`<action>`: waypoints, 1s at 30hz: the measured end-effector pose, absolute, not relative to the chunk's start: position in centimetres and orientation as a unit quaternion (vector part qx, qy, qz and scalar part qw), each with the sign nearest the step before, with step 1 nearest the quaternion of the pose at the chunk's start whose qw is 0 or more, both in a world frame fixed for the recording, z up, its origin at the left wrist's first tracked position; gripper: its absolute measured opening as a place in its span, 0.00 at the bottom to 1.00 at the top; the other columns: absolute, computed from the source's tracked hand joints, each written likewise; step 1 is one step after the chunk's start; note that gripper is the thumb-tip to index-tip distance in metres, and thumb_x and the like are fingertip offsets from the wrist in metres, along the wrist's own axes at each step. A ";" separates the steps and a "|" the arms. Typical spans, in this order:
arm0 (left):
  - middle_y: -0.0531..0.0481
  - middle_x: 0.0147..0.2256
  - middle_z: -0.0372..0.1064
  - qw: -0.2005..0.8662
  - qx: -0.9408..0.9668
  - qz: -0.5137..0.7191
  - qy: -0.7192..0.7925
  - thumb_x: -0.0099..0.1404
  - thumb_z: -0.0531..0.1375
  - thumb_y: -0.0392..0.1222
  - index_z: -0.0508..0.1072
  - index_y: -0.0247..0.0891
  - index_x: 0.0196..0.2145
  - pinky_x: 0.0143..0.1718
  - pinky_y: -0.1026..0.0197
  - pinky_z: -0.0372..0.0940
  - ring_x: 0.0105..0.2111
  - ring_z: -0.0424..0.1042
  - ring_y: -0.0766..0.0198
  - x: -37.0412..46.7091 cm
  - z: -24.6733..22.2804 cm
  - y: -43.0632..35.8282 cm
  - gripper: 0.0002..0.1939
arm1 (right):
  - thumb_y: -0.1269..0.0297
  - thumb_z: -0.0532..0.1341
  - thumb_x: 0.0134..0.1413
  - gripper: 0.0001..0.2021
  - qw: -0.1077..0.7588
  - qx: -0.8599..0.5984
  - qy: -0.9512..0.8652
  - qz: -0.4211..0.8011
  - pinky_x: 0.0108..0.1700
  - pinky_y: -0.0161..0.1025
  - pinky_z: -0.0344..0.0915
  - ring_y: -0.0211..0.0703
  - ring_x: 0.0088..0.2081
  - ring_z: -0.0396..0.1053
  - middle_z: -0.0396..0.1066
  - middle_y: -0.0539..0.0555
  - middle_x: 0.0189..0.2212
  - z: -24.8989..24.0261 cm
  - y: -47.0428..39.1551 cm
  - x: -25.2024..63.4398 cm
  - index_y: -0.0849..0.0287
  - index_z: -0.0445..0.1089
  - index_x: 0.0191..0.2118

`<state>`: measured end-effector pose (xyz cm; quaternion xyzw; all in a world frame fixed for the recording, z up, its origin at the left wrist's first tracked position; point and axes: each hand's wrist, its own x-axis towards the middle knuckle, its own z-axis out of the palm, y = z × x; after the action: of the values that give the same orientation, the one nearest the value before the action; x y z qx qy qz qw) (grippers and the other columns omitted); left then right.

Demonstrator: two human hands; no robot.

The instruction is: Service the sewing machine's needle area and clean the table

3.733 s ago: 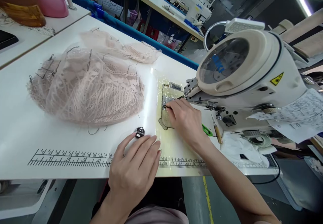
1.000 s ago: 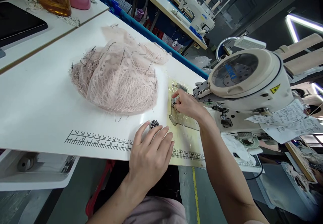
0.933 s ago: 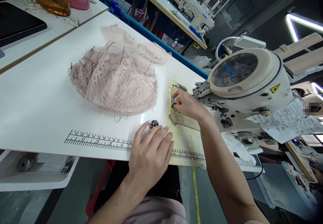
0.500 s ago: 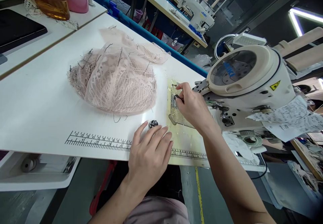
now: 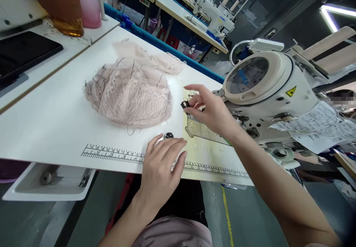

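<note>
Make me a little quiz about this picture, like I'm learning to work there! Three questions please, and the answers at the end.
1. Pick one: What is the main colour of the small piece in the right-hand grip?
A) green
B) pink
C) black

2. True or false: The lace fabric lies on the white table, left of the nearest sewing machine in the picture.

3. Which is closer to the left-hand grip: the lace fabric or the small round part?

Key:
1. C
2. True
3. The small round part, right by the fingers.
</note>
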<state>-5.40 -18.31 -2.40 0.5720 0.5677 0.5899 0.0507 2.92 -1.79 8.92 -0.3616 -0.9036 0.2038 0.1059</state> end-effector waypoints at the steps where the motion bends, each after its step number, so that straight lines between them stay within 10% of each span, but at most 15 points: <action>1: 0.49 0.44 0.78 0.063 0.556 0.603 0.569 0.70 0.59 0.31 0.74 0.37 0.48 0.58 0.53 0.62 0.46 0.75 0.63 -5.5 -2.2 -18.4 0.10 | 0.63 0.64 0.57 0.26 0.141 -0.352 -0.878 0.291 0.42 0.39 0.65 0.39 0.35 0.69 0.70 0.49 0.31 8.4 -2.6 3.4 0.58 0.61 0.61; 12: 0.50 0.43 0.69 0.473 0.440 0.639 0.418 0.71 0.60 0.44 0.79 0.47 0.46 0.47 0.63 0.71 0.43 0.74 0.65 -5.8 -0.8 -19.4 0.09 | 0.61 0.73 0.50 0.46 0.148 -0.228 -0.475 0.837 0.40 0.37 0.64 0.34 0.29 0.70 0.72 0.45 0.26 4.0 -10.1 10.2 0.58 0.51 0.70; 25: 0.54 0.34 0.63 0.695 0.346 0.543 0.320 0.58 0.72 0.46 0.82 0.44 0.34 0.32 0.52 0.79 0.26 0.78 0.61 -1.6 0.0 -20.2 0.07 | 0.66 0.76 0.46 0.51 0.103 -0.068 -0.322 0.939 0.33 0.33 0.67 0.35 0.28 0.72 0.74 0.45 0.26 1.0 -11.9 15.0 0.52 0.48 0.72; 30: 0.55 0.33 0.63 0.694 0.352 0.559 0.285 0.60 0.70 0.45 0.79 0.43 0.31 0.25 0.62 0.75 0.21 0.74 0.70 -0.1 0.0 -20.3 0.05 | 0.62 0.76 0.45 0.58 0.085 -0.040 -0.338 0.936 0.33 0.34 0.69 0.41 0.32 0.76 0.76 0.49 0.30 1.4 -11.4 16.0 0.51 0.38 0.74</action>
<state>-0.05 -20.26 0.00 0.3515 0.2853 0.5593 0.6944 16.00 -11.41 1.36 -0.0395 -0.3384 0.9363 0.0850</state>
